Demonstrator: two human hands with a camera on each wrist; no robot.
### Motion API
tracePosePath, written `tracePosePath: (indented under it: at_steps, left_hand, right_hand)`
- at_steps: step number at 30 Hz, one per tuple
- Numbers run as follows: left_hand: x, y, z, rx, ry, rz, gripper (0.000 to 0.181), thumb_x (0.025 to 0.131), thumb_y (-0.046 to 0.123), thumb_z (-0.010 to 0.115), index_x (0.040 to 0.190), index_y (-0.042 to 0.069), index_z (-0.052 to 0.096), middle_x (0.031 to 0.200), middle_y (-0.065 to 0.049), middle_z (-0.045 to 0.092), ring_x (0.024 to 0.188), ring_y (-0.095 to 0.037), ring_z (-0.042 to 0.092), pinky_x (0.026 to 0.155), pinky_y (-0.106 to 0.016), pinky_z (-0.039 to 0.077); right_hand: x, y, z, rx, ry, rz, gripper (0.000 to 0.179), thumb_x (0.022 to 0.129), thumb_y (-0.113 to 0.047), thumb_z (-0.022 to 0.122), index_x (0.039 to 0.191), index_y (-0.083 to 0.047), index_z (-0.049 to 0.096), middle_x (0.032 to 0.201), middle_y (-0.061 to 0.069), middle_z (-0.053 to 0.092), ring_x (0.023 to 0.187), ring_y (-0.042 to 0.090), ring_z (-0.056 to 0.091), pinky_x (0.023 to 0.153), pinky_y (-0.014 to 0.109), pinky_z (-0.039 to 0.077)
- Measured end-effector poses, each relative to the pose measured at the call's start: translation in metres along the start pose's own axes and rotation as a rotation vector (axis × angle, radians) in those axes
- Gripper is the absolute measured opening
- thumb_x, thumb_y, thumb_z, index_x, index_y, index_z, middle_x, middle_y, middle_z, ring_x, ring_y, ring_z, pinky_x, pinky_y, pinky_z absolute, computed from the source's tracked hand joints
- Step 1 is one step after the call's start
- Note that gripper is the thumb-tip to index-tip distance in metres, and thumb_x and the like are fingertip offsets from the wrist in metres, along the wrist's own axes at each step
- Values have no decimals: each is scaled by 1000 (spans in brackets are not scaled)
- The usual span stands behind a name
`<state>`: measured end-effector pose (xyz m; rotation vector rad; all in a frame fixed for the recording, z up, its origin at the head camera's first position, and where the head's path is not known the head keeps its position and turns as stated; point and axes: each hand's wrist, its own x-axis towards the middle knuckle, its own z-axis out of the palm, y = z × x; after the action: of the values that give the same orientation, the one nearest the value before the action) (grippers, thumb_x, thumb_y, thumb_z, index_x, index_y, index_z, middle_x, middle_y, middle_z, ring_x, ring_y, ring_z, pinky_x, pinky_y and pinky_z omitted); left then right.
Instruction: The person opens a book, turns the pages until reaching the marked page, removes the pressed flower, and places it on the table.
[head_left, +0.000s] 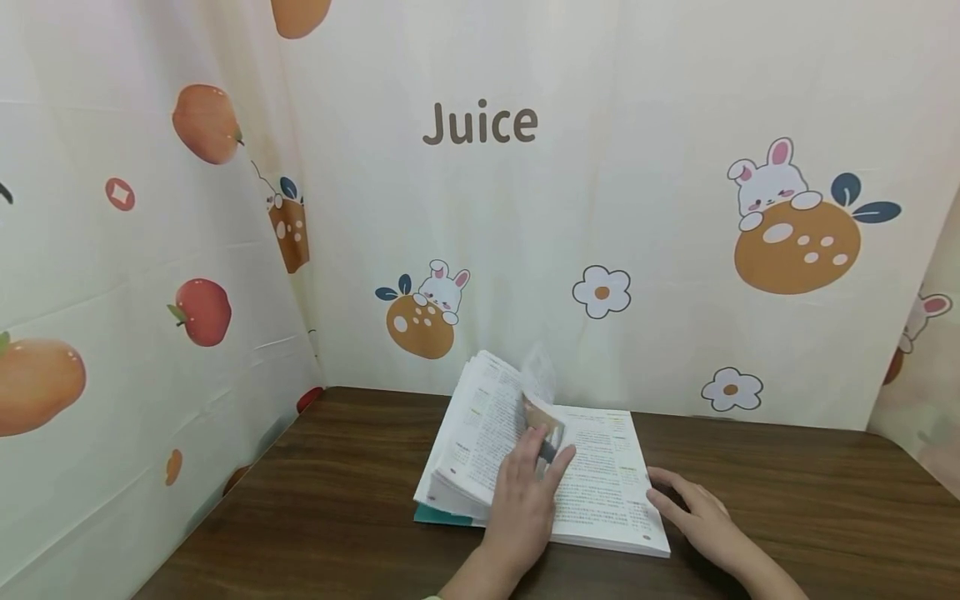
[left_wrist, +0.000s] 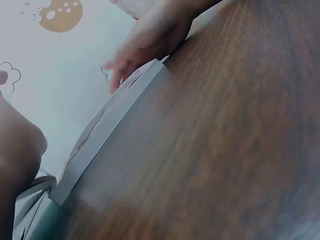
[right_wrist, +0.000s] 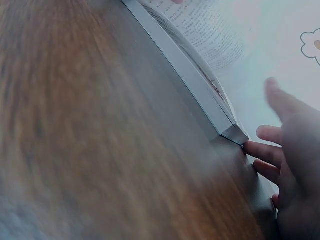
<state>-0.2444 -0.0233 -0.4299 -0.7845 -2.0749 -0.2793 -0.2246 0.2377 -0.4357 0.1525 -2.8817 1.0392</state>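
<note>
A thick paperback book (head_left: pixel 600 492) lies open on the wooden table, its printed pages facing up. Near the spine a lifted page (head_left: pixel 542 408) with a picture on it stands half raised and curls toward the left-hand pages. My left hand (head_left: pixel 522 500) lies over the middle of the book, fingers extended against this page. At the book's right edge is my right hand (head_left: pixel 701 517), thumb and fingers slightly bent. In the right wrist view the fingers of the right hand (right_wrist: pixel 300 160) touch the corner of the page block. Part of the teal cover (head_left: pixel 442 515) shows at lower left.
The dark wooden table (head_left: pixel 315 500) extends to both sides of the book. Behind it hangs a pale curtain (head_left: pixel 660 100) printed with fruit, rabbits and flowers, and another stretch of curtain (head_left: pixel 90 275) runs along the left side.
</note>
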Motion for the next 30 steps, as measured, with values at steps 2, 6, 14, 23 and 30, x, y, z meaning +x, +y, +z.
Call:
tracePosePath:
  at_steps: [2,6,14,23,30]
  left_hand:
    - [0,0,-1,20,-11,0,74,66,1,64,134,23,45,144,-13,27,133,-28,26,97,-40,34]
    - [-1,0,-1,47,-12,-17,64,72,3,58,132,23,48,145,-13,27,134,-30,25,99,-43,31]
    - [-2,1,-5,116,-104,-88,80,66,-6,64,138,25,43,152,-14,8,138,-33,8,107,-57,7]
    - [1,3,-7,156,-326,-69,54,75,7,70,125,25,57,145,-7,35,139,-28,16,107,-56,16]
    - [1,7,-9,-51,-589,56,43,86,8,58,125,26,57,125,11,56,124,-13,45,103,-39,34]
  right_hand:
    - [0,1,1,-18,0,-11,63,89,-47,54,134,-4,45,133,23,46,121,46,38,89,68,28]
    - [0,3,2,-36,6,-27,69,81,-46,66,133,-5,46,132,21,47,119,45,39,89,67,29]
    - [-1,3,2,-34,5,-17,72,78,-45,68,133,-4,46,132,22,47,119,45,39,89,67,30]
    - [0,4,2,-29,6,-19,73,78,-46,69,133,-4,46,132,21,47,120,45,38,89,67,29]
    - [0,4,2,-27,9,-32,72,79,-46,68,132,-3,47,132,22,47,120,46,38,89,68,29]
